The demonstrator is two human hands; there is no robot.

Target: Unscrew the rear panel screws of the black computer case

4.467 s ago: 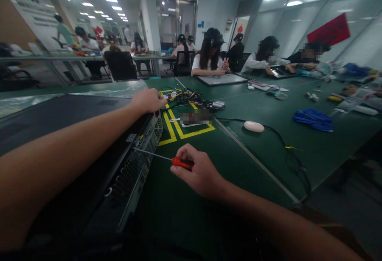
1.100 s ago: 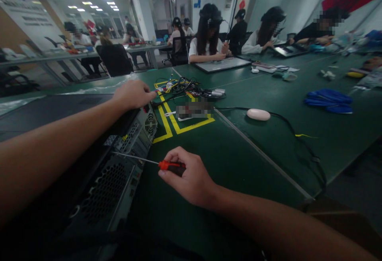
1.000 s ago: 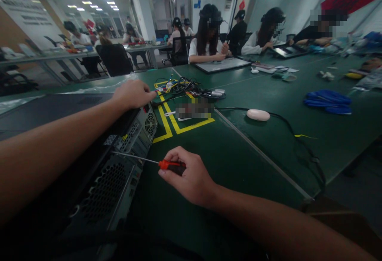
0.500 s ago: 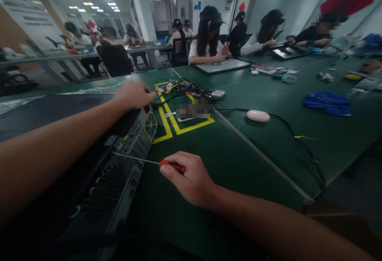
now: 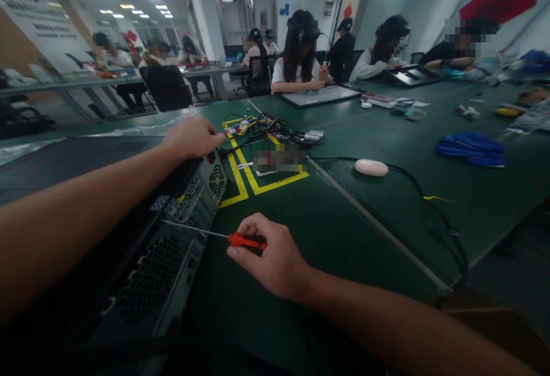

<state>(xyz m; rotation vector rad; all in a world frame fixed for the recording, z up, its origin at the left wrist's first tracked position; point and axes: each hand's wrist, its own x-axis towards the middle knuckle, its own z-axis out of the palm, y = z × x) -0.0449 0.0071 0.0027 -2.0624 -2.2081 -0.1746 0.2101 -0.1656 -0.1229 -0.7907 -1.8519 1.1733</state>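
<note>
A black desktop computer case [image 5: 129, 149] lies at the left, its metal back panel [image 5: 191, 201] with vent holes and a round fan grille facing right. My left hand [image 5: 193, 136] rests on the far top edge of the case, its fingers bent over that edge; the fingertips are partly hidden. In my right hand [image 5: 272, 258] is a screwdriver [image 5: 247, 242] with a red and black handle, held between thumb and fingers. Its thin shaft points left, and the tip meets the back panel near the top edge, above the large honeycomb vent.
Tangled cables [image 5: 268, 126] and a blurred-out object [image 5: 279, 161] lie by yellow tape [image 5: 281, 183] on the green table [image 5: 344, 250]. Rightward are a pale oval case [image 5: 371, 167], a black cord and a blue bundle [image 5: 470, 148]. Several people work at tables beyond.
My right hand has turned a little around the screwdriver handle, with the fingers lifted and more of the red showing. The left hand and the computer case have stayed put.
</note>
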